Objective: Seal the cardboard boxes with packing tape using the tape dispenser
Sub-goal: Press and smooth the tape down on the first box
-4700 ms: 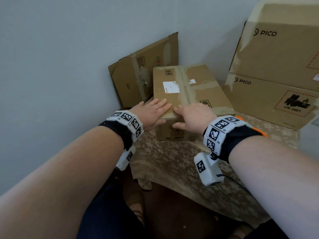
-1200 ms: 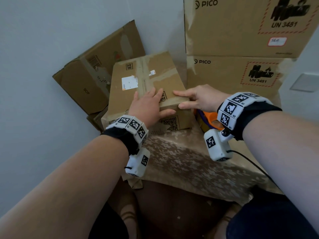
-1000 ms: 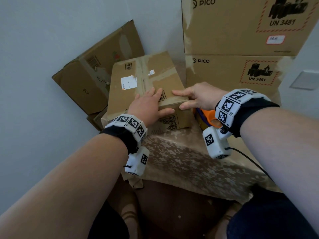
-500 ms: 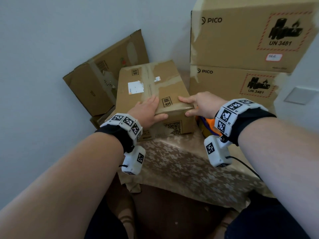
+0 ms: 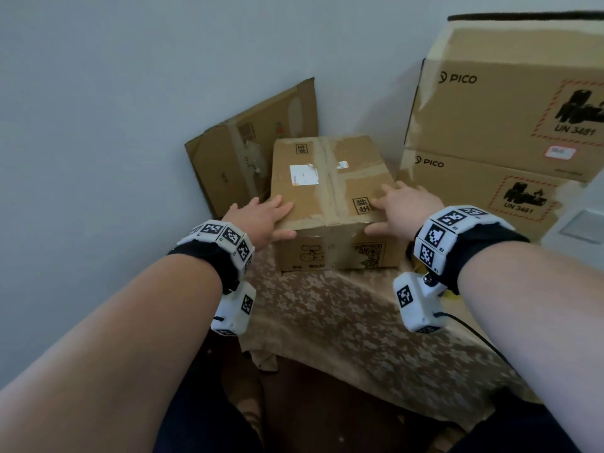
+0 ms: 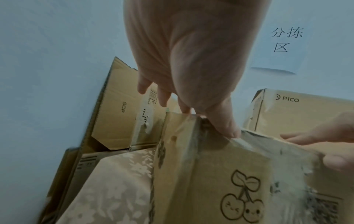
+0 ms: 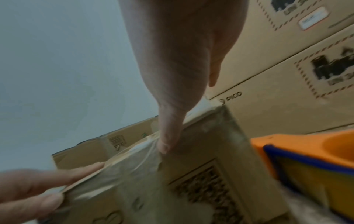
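Observation:
A small cardboard box [image 5: 330, 178] with a white label stands on the patterned cloth, a strip of clear tape [image 5: 330, 204] running along its top seam and over the front edge. My left hand [image 5: 261, 217] lies flat on the box's near left corner, thumb against the front face. My right hand [image 5: 402, 207] lies flat on the near right part of the top, thumb at the front edge [image 7: 164, 145]. The orange and blue tape dispenser [image 7: 306, 159] sits just right of the box, under my right wrist; the head view hides it.
A flattened carton [image 5: 248, 148] leans on the wall behind the box on the left. Two large PICO boxes [image 5: 490, 178] are stacked close on the right. The cloth-covered table [image 5: 343, 328] ends near my knees. A paper sign [image 6: 283, 40] hangs on the wall.
The small box has turned so its front face points squarely at me. My left hand slid to the left corner, and my right hand moved onto the top at the right.

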`<state>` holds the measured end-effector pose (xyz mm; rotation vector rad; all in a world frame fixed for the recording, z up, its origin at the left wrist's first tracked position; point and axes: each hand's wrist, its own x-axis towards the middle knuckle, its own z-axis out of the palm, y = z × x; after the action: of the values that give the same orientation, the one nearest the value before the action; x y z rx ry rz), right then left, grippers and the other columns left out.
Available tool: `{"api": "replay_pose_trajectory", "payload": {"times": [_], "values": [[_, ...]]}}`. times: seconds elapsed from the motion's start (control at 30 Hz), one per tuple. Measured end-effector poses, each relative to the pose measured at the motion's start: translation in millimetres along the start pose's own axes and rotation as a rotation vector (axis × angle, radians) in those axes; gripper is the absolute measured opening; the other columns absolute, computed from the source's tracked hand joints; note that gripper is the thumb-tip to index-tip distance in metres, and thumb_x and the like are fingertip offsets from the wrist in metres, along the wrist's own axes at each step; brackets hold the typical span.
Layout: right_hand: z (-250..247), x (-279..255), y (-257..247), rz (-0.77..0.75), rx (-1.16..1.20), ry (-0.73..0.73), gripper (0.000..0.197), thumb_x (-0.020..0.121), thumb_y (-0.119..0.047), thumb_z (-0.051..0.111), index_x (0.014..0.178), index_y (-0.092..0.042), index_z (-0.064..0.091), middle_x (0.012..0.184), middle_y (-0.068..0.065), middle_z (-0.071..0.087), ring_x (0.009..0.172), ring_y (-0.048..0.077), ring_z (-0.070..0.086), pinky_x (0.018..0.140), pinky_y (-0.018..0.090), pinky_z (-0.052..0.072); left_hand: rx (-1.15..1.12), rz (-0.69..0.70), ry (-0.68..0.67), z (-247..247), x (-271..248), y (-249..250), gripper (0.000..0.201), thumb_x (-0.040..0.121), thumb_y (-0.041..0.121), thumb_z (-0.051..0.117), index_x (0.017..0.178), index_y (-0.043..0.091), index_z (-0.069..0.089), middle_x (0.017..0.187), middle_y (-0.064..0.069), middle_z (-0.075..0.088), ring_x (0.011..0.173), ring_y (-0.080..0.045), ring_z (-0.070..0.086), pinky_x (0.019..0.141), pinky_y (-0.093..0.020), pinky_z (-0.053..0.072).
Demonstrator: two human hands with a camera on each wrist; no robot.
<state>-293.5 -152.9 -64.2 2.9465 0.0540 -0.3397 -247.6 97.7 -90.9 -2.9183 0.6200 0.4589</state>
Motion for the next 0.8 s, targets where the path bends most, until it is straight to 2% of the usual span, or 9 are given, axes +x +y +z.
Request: {"api": "replay_pose_trajectory", "payload": {"times": [0.07,0.13,0.17,0.23,0.3,0.43,0.53,0.63,0.8], "values": [[-1,3,-18,-0.063,0.042,0.019,0.07,0.091,-0.062,0.043,0.15,-0.027,0.029,0.158,0.003,0.02,0.146,0.028,0.016,0.118,0.05,0.016,0.003,-0.031,-0.026,1,-1,-9,0.068,0.094,0.06,0.031,0.15,0.041,-0.003,0.161,0.003,-0.002,0.145,-0.035,0.013,0.112,-0.056,0.024],[-2,7,-36,-0.12,0.091,0.03,0.069,0.093,-0.061,0.039,0.152,-0.028,0.023,0.16,0.003,0.014,0.147,0.027,0.013,0.118,0.05,0.014,0.001,-0.058,-0.044,1,-2,-11,0.067,0.094,0.057,0.033,0.149,0.045,-0.004,0.16,-0.008,0.002,0.142,-0.036,0.021,0.108,-0.052,0.034],[-2,10,-45,-0.147,0.108,0.039,0.07,0.093,-0.061,0.037,0.152,-0.028,0.02,0.16,0.004,0.014,0.147,0.027,0.014,0.118,0.05,0.015,-0.001,-0.064,-0.039,1,-3,-11,0.067,0.094,0.057,0.033,0.149,0.045,-0.004,0.158,-0.012,0.009,0.138,-0.035,0.03,0.104,-0.048,0.039],[-2,14,-59,-0.19,0.121,0.059,0.071,0.093,-0.061,0.036,0.153,-0.027,0.018,0.159,0.005,0.02,0.145,0.027,0.02,0.118,0.048,0.019,0.015,-0.051,0.0,1,-5,-8,0.068,0.093,0.06,0.033,0.15,0.042,0.0,0.148,-0.012,0.035,0.123,-0.027,0.048,0.086,-0.039,0.048],[0,19,-71,-0.22,0.119,0.08,0.071,0.093,-0.061,0.036,0.152,-0.026,0.019,0.158,0.004,0.023,0.143,0.026,0.026,0.116,0.048,0.024,0.034,-0.026,0.041,1,-6,-5,0.069,0.093,0.061,0.035,0.151,0.038,0.005,0.137,-0.008,0.05,0.114,-0.024,0.054,0.074,-0.034,0.045],[6,30,-91,-0.25,0.117,0.065,0.07,0.094,-0.059,0.037,0.153,-0.024,0.018,0.155,0.006,0.026,0.138,0.026,0.031,0.111,0.044,0.031,0.034,-0.004,0.042,1,-1,-5,0.07,0.095,0.055,0.041,0.152,0.031,0.009,0.135,-0.01,0.051,0.117,-0.026,0.052,0.079,-0.035,0.043],[13,35,-101,-0.237,0.116,0.082,0.074,0.093,-0.062,0.037,0.153,-0.026,0.013,0.158,0.008,0.018,0.143,0.027,0.022,0.113,0.045,0.026,0.029,0.025,0.004,2,5,-5,0.073,0.094,0.052,0.044,0.153,0.026,0.008,0.133,-0.015,0.05,0.117,-0.029,0.051,0.09,-0.039,0.045],[16,40,-103,-0.237,0.1,0.101,0.076,0.092,-0.064,0.036,0.154,-0.027,0.011,0.158,0.009,0.017,0.143,0.027,0.021,0.114,0.044,0.025,0.033,0.045,0.003,1,8,-4,0.074,0.095,0.048,0.045,0.153,0.021,0.007,0.134,-0.017,0.049,0.119,-0.03,0.05,0.092,-0.037,0.042],[13,46,-96,-0.275,0.098,0.064,0.071,0.095,-0.056,0.038,0.154,-0.029,0.009,0.161,0.005,0.01,0.145,0.026,0.017,0.114,0.039,0.021,0.008,0.07,0.024,-1,9,-6,0.073,0.096,0.041,0.049,0.153,0.019,0.01,0.138,-0.017,0.048,0.123,-0.029,0.048,0.099,-0.036,0.041]]}}
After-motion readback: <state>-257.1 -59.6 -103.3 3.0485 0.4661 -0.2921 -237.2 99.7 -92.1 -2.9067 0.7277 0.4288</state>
